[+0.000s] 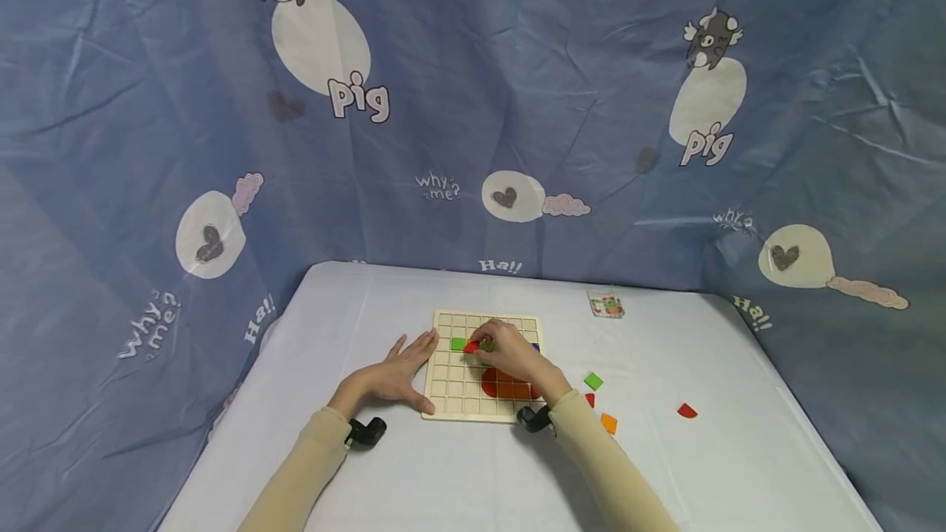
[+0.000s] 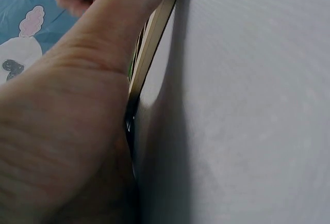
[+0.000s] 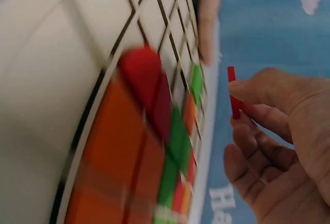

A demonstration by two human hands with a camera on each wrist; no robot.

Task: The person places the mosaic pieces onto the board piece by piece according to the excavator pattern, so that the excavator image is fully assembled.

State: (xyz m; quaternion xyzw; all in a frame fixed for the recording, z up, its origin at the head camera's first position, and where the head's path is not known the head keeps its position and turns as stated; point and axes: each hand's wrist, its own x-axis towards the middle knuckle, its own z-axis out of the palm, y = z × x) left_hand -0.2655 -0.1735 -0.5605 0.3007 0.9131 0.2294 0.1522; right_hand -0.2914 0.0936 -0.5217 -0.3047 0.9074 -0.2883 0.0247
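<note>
A wooden grid board (image 1: pixel 451 388) lies on the white table, with coloured flat tiles in part of its squares. My left hand (image 1: pixel 399 372) rests along the board's left edge with fingers spread, thumb near the lower left corner. Above the board, my right hand (image 1: pixel 510 351) pinches a thin red tile (image 3: pixel 231 74) between thumb and fingers. Close to that tile, a green square tile (image 1: pixel 458 344) sits in the grid. Orange tiles (image 3: pixel 111 146) and a rounded red tile (image 3: pixel 142 72) fill the near right squares. My right hand and forearm hide some right-hand squares.
Right of the board lie a loose green tile (image 1: pixel 594 382), an orange tile (image 1: pixel 608 424) and a red tile (image 1: pixel 590 400). Farther right is a red quarter-circle tile (image 1: pixel 687 411). A printed card (image 1: pixel 606 304) lies toward the back. A blue patterned curtain (image 1: pixel 443 138) surrounds the table.
</note>
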